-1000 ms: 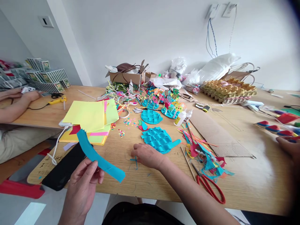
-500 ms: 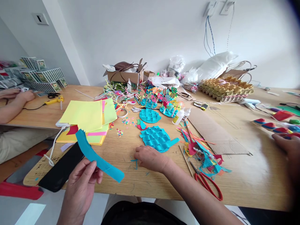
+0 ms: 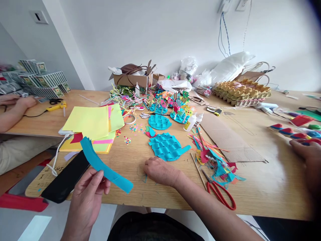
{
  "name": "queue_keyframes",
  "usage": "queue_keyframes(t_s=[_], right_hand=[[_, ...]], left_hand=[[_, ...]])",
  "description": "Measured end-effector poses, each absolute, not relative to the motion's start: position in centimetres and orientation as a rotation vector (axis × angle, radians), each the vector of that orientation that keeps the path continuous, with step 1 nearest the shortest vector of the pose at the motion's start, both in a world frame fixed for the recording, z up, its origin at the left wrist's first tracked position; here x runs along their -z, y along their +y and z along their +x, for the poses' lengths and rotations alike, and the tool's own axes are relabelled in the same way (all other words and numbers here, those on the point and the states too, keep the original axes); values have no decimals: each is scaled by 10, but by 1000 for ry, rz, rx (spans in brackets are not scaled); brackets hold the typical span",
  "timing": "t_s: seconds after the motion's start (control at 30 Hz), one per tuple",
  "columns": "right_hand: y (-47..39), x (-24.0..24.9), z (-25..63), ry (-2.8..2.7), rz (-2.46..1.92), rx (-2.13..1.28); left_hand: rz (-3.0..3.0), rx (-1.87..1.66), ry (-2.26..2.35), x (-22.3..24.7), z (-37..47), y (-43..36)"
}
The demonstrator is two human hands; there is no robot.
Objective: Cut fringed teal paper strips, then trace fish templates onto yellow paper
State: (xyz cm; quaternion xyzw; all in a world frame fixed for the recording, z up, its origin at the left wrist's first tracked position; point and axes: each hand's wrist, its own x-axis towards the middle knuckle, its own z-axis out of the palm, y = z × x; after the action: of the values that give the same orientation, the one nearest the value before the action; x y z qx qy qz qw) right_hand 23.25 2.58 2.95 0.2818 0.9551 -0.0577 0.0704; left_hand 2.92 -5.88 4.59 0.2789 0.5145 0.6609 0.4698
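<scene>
Nearest the wearer, the left hand [image 3: 91,189] is raised above the front edge of the bench [image 3: 125,160], thumb and fingers pinched on the middle of the blue paper strips [image 3: 107,170]. These curve, and show several layered edges at the upper end. Judged light and springy, dry rather than slippery, liable to crease or fan apart; best held lightly across the width, all layers together, near the middle.

The right hand [image 3: 160,170], well apart from the left, rests on the bench with fingers bunched beside small blue scraps [image 3: 145,178]; whether anything is between its fingertips cannot be told. Against the frame a second ago, less of the scraps shows at these fingertips and the whole view has shifted slightly; the left hand's hold is unchanged.

To its right lie red-handled scissors [image 3: 210,181] and a thin stick [image 3: 198,171]. Just beyond the right hand lies a woven blue mat [image 3: 165,146], one strip end projecting to the right. Farther back: a second woven mat [image 3: 159,122], two glue bottles [image 3: 190,123], then a cardboard box [image 3: 131,81] against the wall.
</scene>
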Motion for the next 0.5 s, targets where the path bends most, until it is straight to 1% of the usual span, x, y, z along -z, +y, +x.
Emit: queue_keyframes(t_s=[0.3,0.5], right_hand=[[6,-31,265,2808,1078,283],[11,-42,255,2897,1075,292]], left_hand=[[685,-1606,1263,-46,34,-57],[690,-1602,1270,-48,39,-56]])
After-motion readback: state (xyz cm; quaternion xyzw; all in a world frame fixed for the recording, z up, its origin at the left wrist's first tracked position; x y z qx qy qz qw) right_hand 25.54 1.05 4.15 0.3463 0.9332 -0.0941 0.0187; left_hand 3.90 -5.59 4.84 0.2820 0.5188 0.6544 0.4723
